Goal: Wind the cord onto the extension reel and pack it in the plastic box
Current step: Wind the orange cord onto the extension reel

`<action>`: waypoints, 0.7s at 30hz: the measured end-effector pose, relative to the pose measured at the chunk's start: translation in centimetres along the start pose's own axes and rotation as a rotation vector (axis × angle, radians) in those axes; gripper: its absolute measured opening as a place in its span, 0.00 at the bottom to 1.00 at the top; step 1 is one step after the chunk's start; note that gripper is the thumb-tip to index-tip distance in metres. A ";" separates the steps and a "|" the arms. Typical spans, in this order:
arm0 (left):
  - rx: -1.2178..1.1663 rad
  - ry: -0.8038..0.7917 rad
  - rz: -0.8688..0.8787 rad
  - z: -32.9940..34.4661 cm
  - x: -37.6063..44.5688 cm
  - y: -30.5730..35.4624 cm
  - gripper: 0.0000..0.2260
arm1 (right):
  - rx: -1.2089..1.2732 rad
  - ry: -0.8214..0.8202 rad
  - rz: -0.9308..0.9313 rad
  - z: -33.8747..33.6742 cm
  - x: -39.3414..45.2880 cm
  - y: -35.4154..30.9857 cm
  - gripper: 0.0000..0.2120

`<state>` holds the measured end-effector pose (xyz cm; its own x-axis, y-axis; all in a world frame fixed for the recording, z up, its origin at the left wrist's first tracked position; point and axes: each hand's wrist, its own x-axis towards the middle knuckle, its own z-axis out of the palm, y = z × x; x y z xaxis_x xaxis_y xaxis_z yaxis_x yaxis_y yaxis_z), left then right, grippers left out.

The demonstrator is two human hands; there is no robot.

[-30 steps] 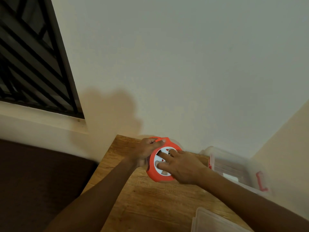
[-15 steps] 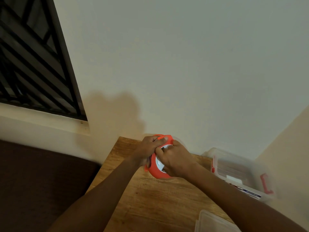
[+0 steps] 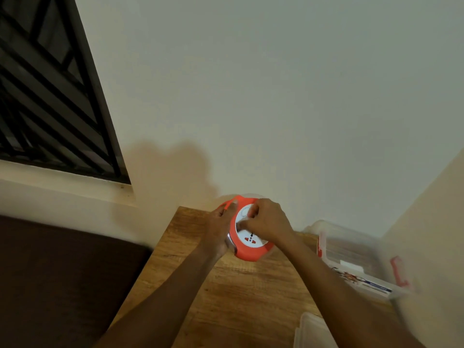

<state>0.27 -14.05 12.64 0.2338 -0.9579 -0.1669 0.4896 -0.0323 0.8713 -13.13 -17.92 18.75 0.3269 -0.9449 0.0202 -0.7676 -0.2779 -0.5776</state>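
The round orange extension reel, with a white socket face, is held upright just above the far end of the wooden table. My left hand grips its left rim, thumb by the orange handle on top. My right hand lies over the white face, fingers pinched at the centre knob. No loose cord shows. The clear plastic box with red clips stands open to the right, blurred.
A clear lid lies at the table's near right corner. The wall runs right behind the table. A dark window grille is at the left, a dark brown surface below it.
My right hand has turned on the reel's face, from flat fingers on the sockets to a pinch at the centre. The reel has tilted more upright. The view shifted slightly.
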 end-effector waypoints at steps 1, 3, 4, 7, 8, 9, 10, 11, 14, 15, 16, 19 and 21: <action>-0.018 -0.012 0.005 -0.1 0.1 0.4 0.13 | 0.025 0.026 -0.031 0.1 -0.4 0.1 0.14; -0.039 0.002 0.001 -0.4 0.3 1.3 0.15 | -0.073 0.067 -0.164 0.4 -1.4 0.7 0.11; -0.032 0.025 -0.011 -0.6 0.3 1.8 0.15 | -0.158 0.067 -0.240 0.6 -1.8 1.0 0.10; 0.045 0.040 -0.027 -1.6 0.3 2.9 0.14 | -0.357 -0.041 -0.377 0.7 -2.9 2.2 0.15; 0.084 0.023 -0.023 -2.0 0.4 3.0 0.13 | -0.396 -0.066 -0.404 0.9 -3.3 2.6 0.18; 0.122 0.002 -0.023 -2.3 0.4 3.1 0.13 | -0.424 -0.080 -0.426 1.1 -3.6 2.9 0.20; 0.157 -0.020 -0.032 -2.7 0.4 3.1 0.13 | -0.451 -0.089 -0.444 1.4 -3.9 3.1 0.22; 0.193 -0.045 -0.052 -2.9 0.4 3.1 0.13 | -0.482 -0.101 -0.456 1.8 -4.3 3.2 0.23; 0.298 -0.119 -0.100 -3.5 0.2 2.7 0.13 | -0.548 -0.140 -0.481 2.4 -5.2 3.0 0.28; 0.325 -0.139 -0.113 -3.6 0.1 2.4 0.13 | -0.549 -0.145 -0.475 2.6 -5.6 3.0 0.29; 0.343 -0.155 -0.127 -3.8 -0.1 1.9 0.15 | -0.555 -0.142 -0.463 2.8 -5.9 2.9 0.31; 0.328 -0.151 -0.163 -3.7 -0.8 0.1 0.22 | -0.626 -0.117 -0.399 4.5 -7.0 2.9 0.35; 0.307 -0.117 -0.171 -3.8 -1.3 -0.7 0.20 | -0.682 -0.103 -0.375 5.5 -7.5 2.9 0.36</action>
<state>2.83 -11.69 10.48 0.0643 -0.9567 -0.2837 0.2347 -0.2618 0.9361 -14.77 -10.66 12.48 0.6552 -0.7552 0.0196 -0.7539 -0.6519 0.0817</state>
